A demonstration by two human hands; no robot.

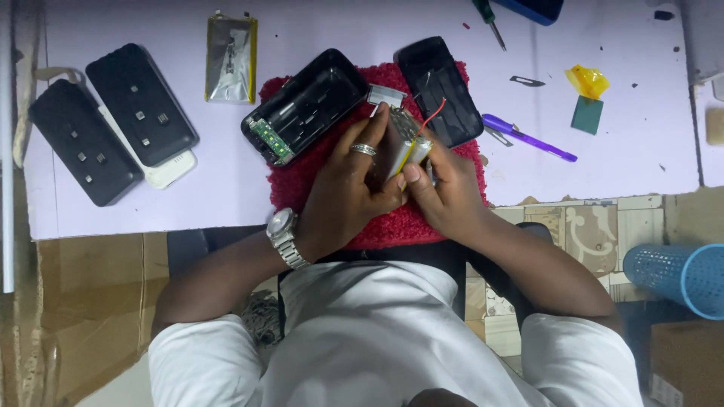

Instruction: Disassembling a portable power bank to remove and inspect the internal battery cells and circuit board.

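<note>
The person's left hand (351,185) and right hand (441,188) meet close together before the chest, fingers (369,132) curled inward, forearms angled in.

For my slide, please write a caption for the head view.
Both hands, left hand and right hand, hold a silver battery pack over a red mat.

My left hand (354,181) and my right hand (441,192) grip a silver battery pack (407,151) over red mat (392,218); open black case (305,105) beside; purple pen (528,138) right.
</note>
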